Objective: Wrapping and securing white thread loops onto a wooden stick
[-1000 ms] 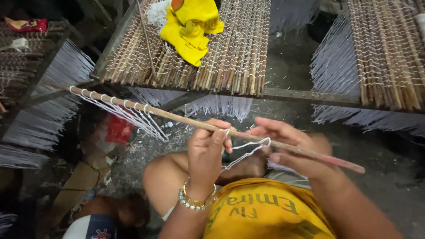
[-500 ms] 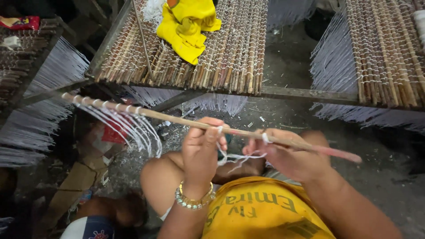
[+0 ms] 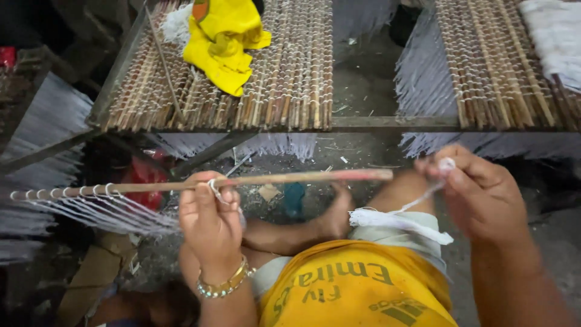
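White thread bundle point(image 3: 396, 219) lies across lap, one strand running up to right hand point(image 3: 484, 194), fingers pinched shut on its end. Left hand point(image 3: 209, 221) fisted round thin wooden stick point(image 3: 290, 178); long axis left-right, red tip toward right hand, thread loops point(image 3: 78, 194) at far left end. Beyond: slatted bamboo rack point(image 3: 290, 85), crumpled yellow cloth point(image 3: 227, 42) near its left edge.

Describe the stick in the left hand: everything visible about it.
The stick is thin, tan, wood-like, reddish at its right end. It lies nearly level, rising slightly rightward, above the person's lap. The left hand grips it mid-length, where string is wrapped. White string loops ring its left part, strands hanging below. The right hand is clear of it.
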